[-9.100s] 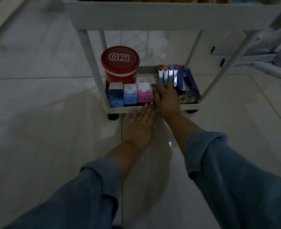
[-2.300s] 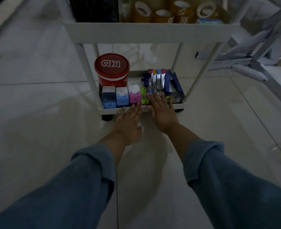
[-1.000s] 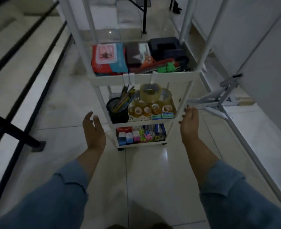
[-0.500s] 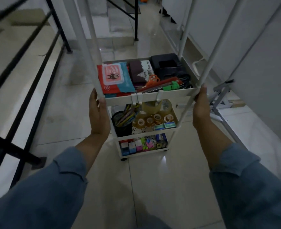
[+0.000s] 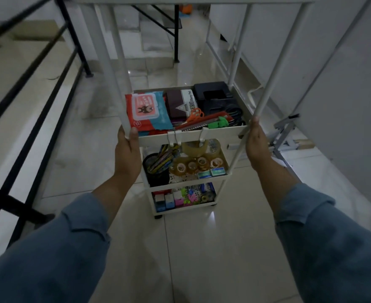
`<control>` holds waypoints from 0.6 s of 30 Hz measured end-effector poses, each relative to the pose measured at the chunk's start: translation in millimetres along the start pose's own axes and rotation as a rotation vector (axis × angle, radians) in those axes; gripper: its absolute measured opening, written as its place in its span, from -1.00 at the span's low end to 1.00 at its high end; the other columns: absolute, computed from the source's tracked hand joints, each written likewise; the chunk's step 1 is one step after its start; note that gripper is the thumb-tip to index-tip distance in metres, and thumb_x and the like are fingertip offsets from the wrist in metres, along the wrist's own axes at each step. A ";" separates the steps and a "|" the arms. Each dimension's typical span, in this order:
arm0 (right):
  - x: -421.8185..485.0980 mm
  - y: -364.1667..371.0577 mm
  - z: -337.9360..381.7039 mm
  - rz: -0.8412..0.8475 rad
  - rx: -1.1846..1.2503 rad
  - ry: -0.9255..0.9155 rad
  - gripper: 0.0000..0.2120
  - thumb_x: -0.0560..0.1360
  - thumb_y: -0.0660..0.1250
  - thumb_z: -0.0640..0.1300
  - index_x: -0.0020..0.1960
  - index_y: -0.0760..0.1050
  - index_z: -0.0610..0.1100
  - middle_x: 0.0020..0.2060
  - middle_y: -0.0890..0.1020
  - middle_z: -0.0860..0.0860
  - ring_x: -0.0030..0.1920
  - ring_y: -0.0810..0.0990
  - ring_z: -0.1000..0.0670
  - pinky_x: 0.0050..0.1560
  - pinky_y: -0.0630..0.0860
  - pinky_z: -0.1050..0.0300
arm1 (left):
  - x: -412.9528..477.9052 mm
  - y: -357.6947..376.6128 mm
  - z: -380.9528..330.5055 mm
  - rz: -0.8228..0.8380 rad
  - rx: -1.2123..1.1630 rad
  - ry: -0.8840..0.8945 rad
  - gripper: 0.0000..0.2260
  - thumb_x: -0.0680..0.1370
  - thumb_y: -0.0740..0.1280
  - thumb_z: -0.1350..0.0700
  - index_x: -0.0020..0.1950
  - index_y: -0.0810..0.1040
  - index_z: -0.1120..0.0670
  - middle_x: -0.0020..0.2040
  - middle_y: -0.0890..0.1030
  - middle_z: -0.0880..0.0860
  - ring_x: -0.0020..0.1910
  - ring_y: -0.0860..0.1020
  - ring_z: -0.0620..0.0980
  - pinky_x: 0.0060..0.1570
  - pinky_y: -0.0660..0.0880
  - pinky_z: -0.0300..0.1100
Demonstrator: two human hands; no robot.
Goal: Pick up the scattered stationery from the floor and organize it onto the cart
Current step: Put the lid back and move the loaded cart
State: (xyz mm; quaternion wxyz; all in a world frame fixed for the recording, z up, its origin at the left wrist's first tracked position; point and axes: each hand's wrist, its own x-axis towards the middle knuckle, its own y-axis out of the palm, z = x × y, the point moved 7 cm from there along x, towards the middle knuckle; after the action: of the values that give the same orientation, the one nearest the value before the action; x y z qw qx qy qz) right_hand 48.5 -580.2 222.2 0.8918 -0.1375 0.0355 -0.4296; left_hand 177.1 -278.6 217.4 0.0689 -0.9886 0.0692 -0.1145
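Gripping the cart (image 5: 215,134) by its near posts: left hand (image 5: 126,153), right hand (image 5: 256,143).

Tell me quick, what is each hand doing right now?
Left hand: grips the front left post of the cart.
Right hand: grips the cart's front right post.

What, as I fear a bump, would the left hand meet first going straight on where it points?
The left hand grips the cart at its top tray's near-left corner post, so that post stops it at once; beyond, probably the wipes pack.
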 end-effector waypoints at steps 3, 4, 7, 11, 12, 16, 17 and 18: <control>0.8 1.3 -0.6 -0.007 0.031 -0.010 -0.55 0.62 -0.10 0.13 -0.02 0.36 -0.21 -0.16 0.45 -0.13 -0.24 0.41 0.08 -0.23 0.38 0.26 | 0.2 -1.3 -0.9 -0.003 0.063 -0.024 -0.63 0.65 0.02 -0.01 0.37 0.29 0.16 0.10 0.50 0.01 0.03 0.48 -0.09 -0.25 0.37 -0.65; 1.2 1.2 -1.9 -0.007 0.029 -0.011 -0.56 0.62 -0.10 0.12 0.00 0.35 -0.20 -0.14 0.45 -0.14 -0.24 0.41 0.09 -0.25 0.40 0.34 | 0.2 -1.3 -1.1 0.000 0.072 -0.032 -0.63 0.65 0.02 -0.01 0.37 0.29 0.17 0.09 0.50 0.02 0.03 0.48 -0.07 -0.24 0.38 -0.62; 1.0 -2.1 -6.2 -0.032 0.004 -0.008 -0.55 0.62 -0.11 0.12 0.00 0.37 -0.21 -0.14 0.45 -0.15 -0.25 0.41 0.09 -0.41 0.33 0.54 | 2.1 0.4 -1.7 0.023 0.082 -0.038 -0.63 0.65 0.02 -0.02 0.36 0.29 0.16 0.09 0.50 0.00 0.04 0.49 -0.07 -0.17 0.43 -0.48; -4.2 -16.3 -9.5 -0.084 0.004 -0.004 -0.55 0.62 -0.10 0.13 -0.03 0.37 -0.20 -0.19 0.45 -0.14 -0.19 0.42 -0.02 -0.22 0.37 0.21 | 1.5 10.5 -6.0 0.067 0.083 -0.035 -0.64 0.65 0.02 -0.01 0.37 0.29 0.15 0.08 0.49 -0.01 0.02 0.49 -0.07 -0.19 0.39 -0.52; -6.1 -21.7 -11.6 -0.097 0.015 0.003 -0.57 0.62 -0.10 0.13 -0.01 0.37 -0.18 -0.18 0.45 -0.12 -0.16 0.42 -0.01 -0.17 0.35 0.16 | 0.9 15.4 -8.1 0.084 0.086 -0.032 -0.64 0.65 0.02 -0.01 0.37 0.29 0.15 0.08 0.49 -0.01 0.02 0.48 -0.08 -0.20 0.38 -0.53; -14.6 -49.7 -18.7 -0.169 0.053 0.006 -0.61 0.62 -0.08 0.12 0.07 0.36 -0.14 -0.11 0.47 -0.11 -0.23 0.43 0.10 -0.23 0.37 0.28 | -2.0 39.0 -15.5 0.165 0.077 -0.038 -0.63 0.65 0.01 -0.02 0.38 0.28 0.14 0.08 0.48 0.00 0.03 0.46 -0.08 -0.21 0.35 -0.51; -16.9 -57.9 -21.7 -0.190 0.045 0.015 -0.60 0.62 -0.08 0.12 0.07 0.37 -0.14 -0.09 0.48 -0.12 -0.21 0.45 0.09 -0.29 0.39 0.37 | -3.2 45.7 -17.6 0.186 0.066 -0.039 -0.63 0.65 0.00 -0.02 0.38 0.28 0.14 0.08 0.48 0.00 0.04 0.46 -0.08 -0.17 0.36 -0.49; -19.9 -66.4 -24.2 -0.213 0.045 0.024 -0.60 0.62 -0.08 0.11 0.09 0.39 -0.15 -0.06 0.49 -0.11 -0.17 0.47 0.05 -0.32 0.39 0.46 | -4.2 53.0 -19.3 0.208 0.053 -0.039 -0.62 0.65 0.00 -0.02 0.38 0.27 0.14 0.09 0.47 0.00 0.05 0.45 -0.08 -0.11 0.38 -0.44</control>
State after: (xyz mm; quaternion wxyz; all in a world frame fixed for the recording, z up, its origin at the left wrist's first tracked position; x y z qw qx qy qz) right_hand -18.6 -609.3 216.1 0.8436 -0.1152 0.0215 -0.5241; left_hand 162.1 -332.3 227.0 0.1078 -0.9760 0.1669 -0.0894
